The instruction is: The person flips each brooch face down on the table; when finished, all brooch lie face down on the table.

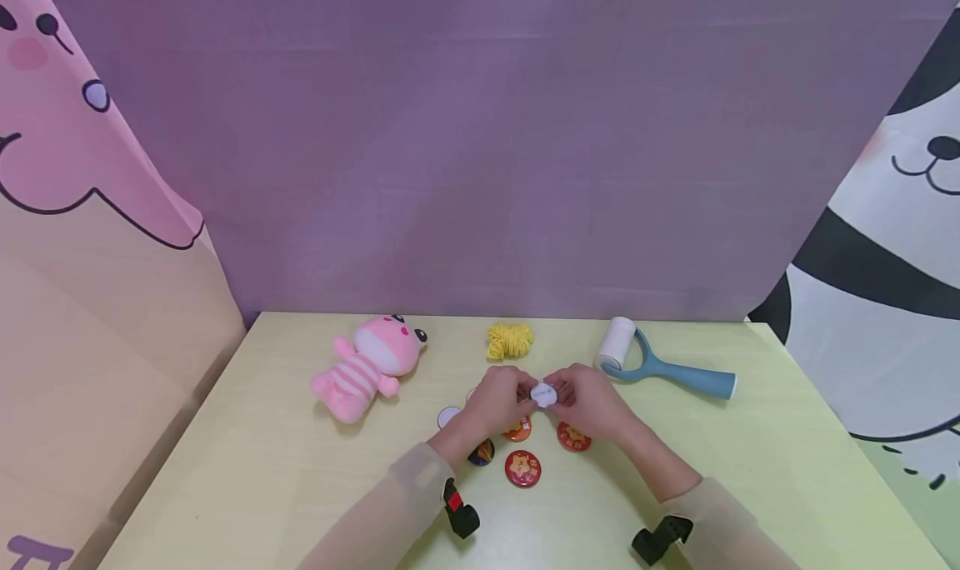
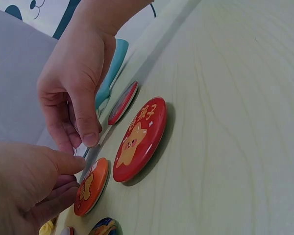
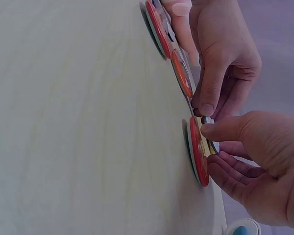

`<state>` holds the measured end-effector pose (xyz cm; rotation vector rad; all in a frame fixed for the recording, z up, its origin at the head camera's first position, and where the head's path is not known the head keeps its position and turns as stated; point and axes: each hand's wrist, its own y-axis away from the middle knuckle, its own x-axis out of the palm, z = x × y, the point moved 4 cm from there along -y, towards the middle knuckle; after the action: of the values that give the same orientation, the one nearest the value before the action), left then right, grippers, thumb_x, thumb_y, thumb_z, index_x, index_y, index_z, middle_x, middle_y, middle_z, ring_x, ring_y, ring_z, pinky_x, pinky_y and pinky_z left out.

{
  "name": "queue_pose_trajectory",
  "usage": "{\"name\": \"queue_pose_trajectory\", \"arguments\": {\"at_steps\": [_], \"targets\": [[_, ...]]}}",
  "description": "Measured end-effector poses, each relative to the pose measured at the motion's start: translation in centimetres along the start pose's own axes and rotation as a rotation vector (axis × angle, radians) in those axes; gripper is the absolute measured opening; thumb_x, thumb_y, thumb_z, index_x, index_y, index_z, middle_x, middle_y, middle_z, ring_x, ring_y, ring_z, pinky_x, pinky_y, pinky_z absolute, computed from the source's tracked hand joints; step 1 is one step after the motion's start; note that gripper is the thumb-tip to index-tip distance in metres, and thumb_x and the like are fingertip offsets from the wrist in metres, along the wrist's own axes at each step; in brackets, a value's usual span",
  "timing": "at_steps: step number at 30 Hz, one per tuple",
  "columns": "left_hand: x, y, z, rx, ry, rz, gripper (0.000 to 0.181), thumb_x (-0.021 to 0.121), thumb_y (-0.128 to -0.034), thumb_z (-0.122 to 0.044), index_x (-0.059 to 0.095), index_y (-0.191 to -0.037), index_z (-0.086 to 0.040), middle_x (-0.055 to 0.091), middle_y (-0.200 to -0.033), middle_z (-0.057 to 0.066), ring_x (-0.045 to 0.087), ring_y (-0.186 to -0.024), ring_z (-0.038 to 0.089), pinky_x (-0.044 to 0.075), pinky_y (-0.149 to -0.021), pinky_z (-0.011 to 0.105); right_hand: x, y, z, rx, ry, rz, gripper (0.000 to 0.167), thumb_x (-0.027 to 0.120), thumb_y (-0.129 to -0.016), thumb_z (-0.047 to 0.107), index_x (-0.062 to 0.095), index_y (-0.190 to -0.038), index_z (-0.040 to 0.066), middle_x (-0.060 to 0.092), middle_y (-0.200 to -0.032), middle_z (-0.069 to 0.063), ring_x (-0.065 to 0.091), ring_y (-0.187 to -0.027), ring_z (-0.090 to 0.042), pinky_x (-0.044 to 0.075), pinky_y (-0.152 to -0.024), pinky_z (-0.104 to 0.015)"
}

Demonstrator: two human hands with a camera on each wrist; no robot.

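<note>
A plain purple backdrop [image 1: 495,137] fills the upper middle of the frame, and below it a pale wooden table [image 1: 247,487] spreads across the bottom. A cartoon panda panel [image 1: 900,245] runs down the right edge; a pink cartoon panel [image 1: 82,137] covers the upper left. Two forearms in beige sleeves [image 1: 382,512] reach in from the bottom, each with a black wrist camera [image 1: 460,516]. A pink plush toy [image 1: 356,378] with a striped body lies left of centre. At centre right is a blue forked handle [image 1: 682,377], with a white roll [image 1: 617,341] at its fork; whether the two are joined is unclear. The left hand [image 1: 498,399] and right hand [image 1: 592,403] meet low in the middle of the frame, fingertips almost together, both pinching a small white disc [image 1: 543,395] between them, above the table. Behind them sits a bundle of yellow yarn [image 1: 509,340]. Round badges lie below and left of the hands: a red star badge [image 1: 522,468], another red badge [image 1: 574,437], an orange badge [image 1: 519,430], a dark badge [image 1: 482,452] and a partly covered white badge [image 1: 447,417]
</note>
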<state>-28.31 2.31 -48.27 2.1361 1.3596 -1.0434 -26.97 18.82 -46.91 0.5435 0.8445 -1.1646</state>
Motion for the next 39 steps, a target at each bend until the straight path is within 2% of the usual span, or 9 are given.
{"name": "queue_pose_trajectory", "arguments": {"at_steps": [5, 13, 21, 27, 32, 39], "targets": [[0.1, -0.2, 0.0, -0.004, -0.003, 0.003, 0.022, 0.081, -0.0952, -0.015, 0.082, -0.116, -0.008, 0.078, -0.097, -0.001, 0.058, -0.076, 0.004, 0.053, -0.072, 0.015, 0.1, -0.1, -0.1, 0.002, 0.025, -0.002, 0.033, 0.086, -0.087, 0.009, 0.076, -0.117, 0.001, 0.073, -0.098, -0.006, 0.070, -0.087, -0.016, 0.064, -0.079, -0.034], [0.2, -0.4, -0.3, 0.016, -0.084, 0.000, 0.020, 0.081, -0.0956, -0.016, 0.082, -0.115, -0.009, 0.080, -0.096, 0.000, 0.057, -0.074, 0.004, 0.052, -0.073, 0.015, 0.1, -0.1, 0.0, -0.006, 0.047, -0.010, 0.033, 0.087, -0.086, 0.008, 0.077, -0.117, 0.001, 0.073, -0.097, -0.006, 0.069, -0.085, -0.015, 0.063, -0.078, -0.034], [0.1, -0.5, -0.9, -0.004, -0.184, 0.027, 0.027, 0.081, -0.0960, -0.022, 0.081, -0.120, -0.010, 0.081, -0.103, 0.000, 0.059, -0.080, 0.007, 0.058, -0.082, 0.019, 0.2, -0.2, -0.2, 0.009, 0.053, -0.013, 0.030, 0.086, -0.087, 0.008, 0.078, -0.115, 0.001, 0.073, -0.095, -0.005, 0.067, -0.084, -0.014, 0.063, -0.078, -0.033], [-0.2, -0.5, -0.5, -0.010, -0.181, 0.020, 0.023, 0.082, -0.0954, -0.021, 0.083, -0.115, -0.010, 0.082, -0.102, 0.000, 0.061, -0.078, 0.004, 0.058, -0.078, 0.017, 0.5, -0.2, 0.0, -0.006, 0.041, -0.037, 0.030, 0.085, -0.086, 0.007, 0.078, -0.114, -0.001, 0.072, -0.096, -0.008, 0.068, -0.084, -0.015, 0.063, -0.076, -0.033], [-1.6, 0.4, 0.2, 0.016, -0.178, -0.004, 0.020, 0.079, -0.0975, -0.020, 0.083, -0.114, -0.011, 0.081, -0.102, 0.000, 0.061, -0.078, 0.003, 0.054, -0.070, 0.015, 0.6, 0.1, 0.2, -0.019, 0.047, -0.078, 0.028, 0.084, -0.085, 0.005, 0.078, -0.113, -0.002, 0.070, -0.096, -0.011, 0.071, -0.086, -0.019, 0.064, -0.075, -0.035], [-3.9, 2.9, 1.5, 0.088, -0.186, -0.039, 0.024, 0.080, -0.0957, -0.022, 0.082, -0.117, -0.010, 0.077, -0.093, 0.000, 0.057, -0.077, 0.005, 0.052, -0.070, 0.017, 0.5, 0.7, 1.1, -0.069, 0.030, -0.097, 0.020, 0.081, -0.088, 0.004, 0.080, -0.107, 0.005, 0.074, -0.097, -0.007, 0.071, -0.084, -0.014, 0.064, -0.076, -0.032]]}}
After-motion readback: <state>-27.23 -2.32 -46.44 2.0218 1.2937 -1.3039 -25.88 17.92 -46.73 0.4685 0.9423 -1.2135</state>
